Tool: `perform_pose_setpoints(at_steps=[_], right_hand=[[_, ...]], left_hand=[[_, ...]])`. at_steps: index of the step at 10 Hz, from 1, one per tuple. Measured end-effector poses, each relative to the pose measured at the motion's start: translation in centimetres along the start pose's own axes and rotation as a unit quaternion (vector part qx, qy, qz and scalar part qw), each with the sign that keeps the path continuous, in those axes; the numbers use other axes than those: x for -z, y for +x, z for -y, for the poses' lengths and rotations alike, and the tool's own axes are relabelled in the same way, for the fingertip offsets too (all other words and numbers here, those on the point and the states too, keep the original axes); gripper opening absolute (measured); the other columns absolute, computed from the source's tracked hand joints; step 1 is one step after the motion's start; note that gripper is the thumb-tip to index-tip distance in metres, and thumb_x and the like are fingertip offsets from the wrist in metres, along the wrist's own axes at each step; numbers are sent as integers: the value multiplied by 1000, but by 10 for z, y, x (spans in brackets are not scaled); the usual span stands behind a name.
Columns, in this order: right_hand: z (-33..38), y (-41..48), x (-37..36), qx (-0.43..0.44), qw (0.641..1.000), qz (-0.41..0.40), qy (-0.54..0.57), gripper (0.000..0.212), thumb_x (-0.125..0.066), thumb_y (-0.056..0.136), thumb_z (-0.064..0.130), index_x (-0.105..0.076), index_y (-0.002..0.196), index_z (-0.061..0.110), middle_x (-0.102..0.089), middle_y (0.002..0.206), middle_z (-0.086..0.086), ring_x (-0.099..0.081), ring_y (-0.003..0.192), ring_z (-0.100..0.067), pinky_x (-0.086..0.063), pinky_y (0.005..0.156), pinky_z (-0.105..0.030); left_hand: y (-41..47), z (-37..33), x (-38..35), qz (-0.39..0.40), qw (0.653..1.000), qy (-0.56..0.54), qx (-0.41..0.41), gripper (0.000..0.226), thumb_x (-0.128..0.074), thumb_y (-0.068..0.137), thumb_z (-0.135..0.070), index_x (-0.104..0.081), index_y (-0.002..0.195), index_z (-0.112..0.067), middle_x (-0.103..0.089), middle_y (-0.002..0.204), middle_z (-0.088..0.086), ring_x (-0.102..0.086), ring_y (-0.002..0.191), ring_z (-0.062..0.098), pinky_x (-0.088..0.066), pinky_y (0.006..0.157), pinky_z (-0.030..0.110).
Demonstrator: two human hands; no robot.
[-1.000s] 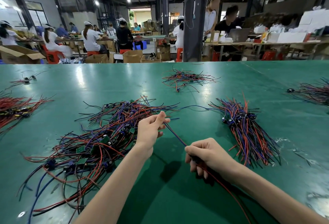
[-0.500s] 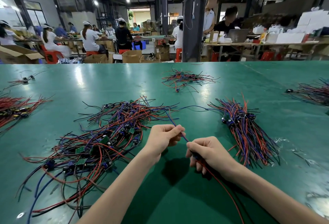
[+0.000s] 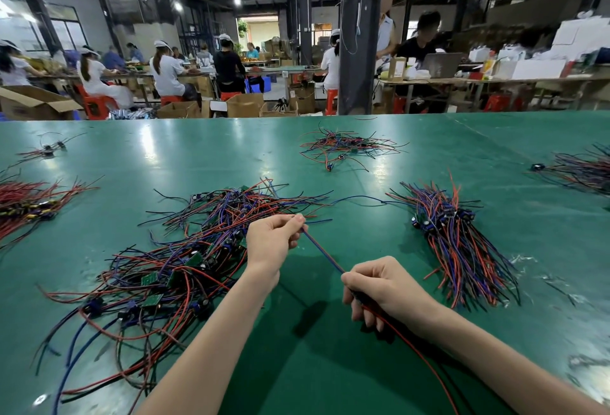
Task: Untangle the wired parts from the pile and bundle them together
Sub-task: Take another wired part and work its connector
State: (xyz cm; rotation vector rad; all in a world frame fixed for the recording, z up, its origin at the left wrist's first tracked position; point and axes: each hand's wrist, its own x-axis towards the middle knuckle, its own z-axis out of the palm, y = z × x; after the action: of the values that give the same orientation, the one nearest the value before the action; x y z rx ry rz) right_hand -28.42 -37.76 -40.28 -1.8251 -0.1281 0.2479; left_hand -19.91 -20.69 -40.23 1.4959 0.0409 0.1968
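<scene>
Pinched taut in the grip of left hand [image 3: 275,243] and right hand [image 3: 386,289], the red-blue wires [image 3: 321,251] could slip, snagging the pile [image 3: 185,262].

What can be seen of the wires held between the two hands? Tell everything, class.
The wires are thin, plastic-coated, blue and red, running together in a straight taut line above the green table. The left hand pinches them at the farther end of the stretch; the right hand grips them in its fist nearer the camera. Beyond the fist a red strand trails toward the lower right. Anything inside the fist is hidden.
</scene>
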Motion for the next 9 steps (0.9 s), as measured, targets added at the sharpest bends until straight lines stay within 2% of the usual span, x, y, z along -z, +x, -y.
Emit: perform_pose_setpoints(at_steps=[2,4,7,9], right_hand=[[0,0,2,-1,1000,6,-7,35,-52,91,11,-63,57,12,-59,50,-11,-46,34,-15,-36,33,-19],[1,0,1,-5,1000,10,-14,36,-51,91,11,-62,57,12,-58,49,-11,-45,33,-14,-35,32,-18],[1,0,1,-4,1000,12,-13,39,-51,92,11,-61,55,13,-58,48,-9,-45,32,-13,-36,32,-17],[1,-2,2,-3,1000,12,-13,39,-52,92,12,-62,54,14,-58,48,-9,-45,32,-13,-35,32,-17]], left_hand=[[1,0,0,-21,1000,-15,13,17,-73,81,-11,-70,65,-9,-67,60,-1,-47,46,3,-41,47,13],[3,2,1,-48,999,-9,24,18,-79,76,-19,-67,66,-11,-66,60,-2,-43,47,4,-39,51,16],[5,4,-2,-38,999,1,-1,22,-78,77,-20,-62,63,-13,-60,48,-10,-37,44,3,-35,47,13],[3,3,-2,-30,1000,-9,-4,24,-78,77,-21,-60,63,-14,-59,48,-11,-38,47,5,-37,55,20]])
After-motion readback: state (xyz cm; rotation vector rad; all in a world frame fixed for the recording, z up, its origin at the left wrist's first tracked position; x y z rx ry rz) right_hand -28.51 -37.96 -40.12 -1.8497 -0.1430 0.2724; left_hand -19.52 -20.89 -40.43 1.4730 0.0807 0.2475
